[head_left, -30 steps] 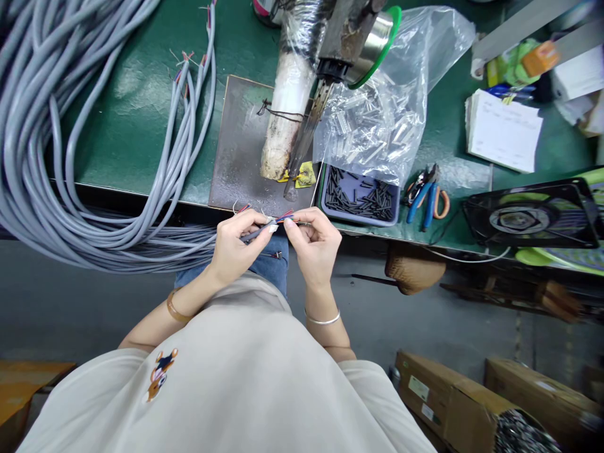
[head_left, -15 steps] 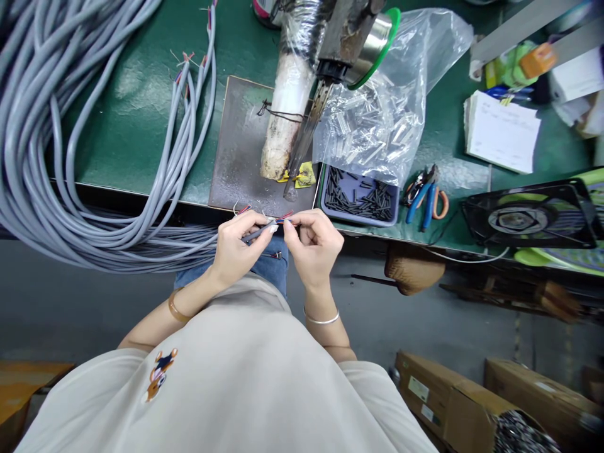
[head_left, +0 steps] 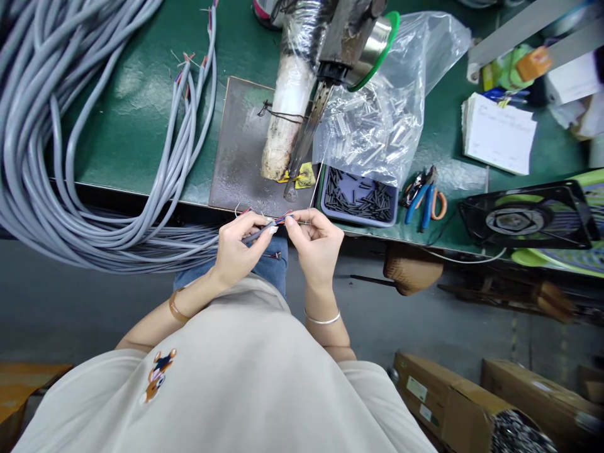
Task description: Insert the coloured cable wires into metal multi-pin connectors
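Observation:
My left hand (head_left: 241, 242) pinches a grey cable (head_left: 255, 236) near its stripped end, just in front of the bench edge. Thin coloured wires (head_left: 282, 219), red and blue among them, fan out of that end. The fingertips of my right hand (head_left: 315, 242) are closed on these wires. Just beyond my hands lies a dark square plate (head_left: 240, 151). Over the plate hangs a soldering iron (head_left: 309, 135), its tip near a small yellow sponge (head_left: 304, 175). What else my right fingers may hold is hidden.
A large bundle of grey cables (head_left: 38, 126) covers the left. Right of the plate stands a purple tray (head_left: 356, 218) of short black tubes, under a clear plastic bag (head_left: 391, 119). Blue-handled cutters (head_left: 427, 201), a paper pad (head_left: 500, 135) and a black fan (head_left: 523, 220) lie farther right.
My right fingers have shifted slightly on the wires, and more of the coloured strands show. A thin pale strand now rises from my right hand past the tray. My left hand stays put.

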Demonstrator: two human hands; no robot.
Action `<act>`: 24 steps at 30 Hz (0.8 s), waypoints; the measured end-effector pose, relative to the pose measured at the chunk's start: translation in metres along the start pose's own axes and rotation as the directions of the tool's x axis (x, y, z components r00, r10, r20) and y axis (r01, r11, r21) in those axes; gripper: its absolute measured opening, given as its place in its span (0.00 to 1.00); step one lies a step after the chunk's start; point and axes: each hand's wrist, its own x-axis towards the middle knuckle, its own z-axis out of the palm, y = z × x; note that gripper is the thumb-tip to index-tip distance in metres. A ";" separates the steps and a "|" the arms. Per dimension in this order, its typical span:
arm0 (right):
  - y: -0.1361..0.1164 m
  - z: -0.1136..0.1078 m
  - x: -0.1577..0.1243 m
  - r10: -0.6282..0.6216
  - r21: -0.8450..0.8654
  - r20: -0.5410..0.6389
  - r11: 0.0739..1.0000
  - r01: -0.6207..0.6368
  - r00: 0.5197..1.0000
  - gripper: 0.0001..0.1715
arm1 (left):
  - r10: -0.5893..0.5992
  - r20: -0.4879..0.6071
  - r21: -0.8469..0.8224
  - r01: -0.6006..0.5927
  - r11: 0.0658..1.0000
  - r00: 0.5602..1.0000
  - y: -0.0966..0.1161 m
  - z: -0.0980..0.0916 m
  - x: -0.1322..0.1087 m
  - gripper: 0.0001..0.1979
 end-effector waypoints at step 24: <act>0.006 0.000 -0.006 -0.618 -0.227 0.049 0.758 0.611 0.784 0.09 | -0.159 0.306 -0.463 0.292 0.837 0.939 0.008 -0.016 0.022 0.12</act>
